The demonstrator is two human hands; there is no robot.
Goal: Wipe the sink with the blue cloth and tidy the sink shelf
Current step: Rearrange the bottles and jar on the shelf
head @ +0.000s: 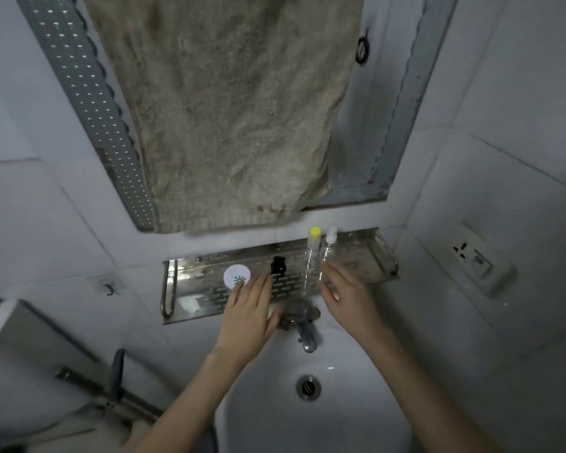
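Right hand (343, 289): the grip is closed around the lower part of a clear bottle with a white cap (328, 253), which stands upright right of centre on the sink shelf (373, 256). Left hand (250, 308): fingers extended and loosely spread, nothing held, fingertips over the shelf's front edge near its middle. A clear tube with a yellow cap (311, 253) stands just beside the held bottle, on its left. A small black object (278, 264) sits mid-shelf; a white round lid with a green mark (237, 278) lies toward the left end. The tap (303, 325) projects below the front edge over the white sink (340, 403). A beige towel (229, 109) hangs above. The blue cloth is not visible.
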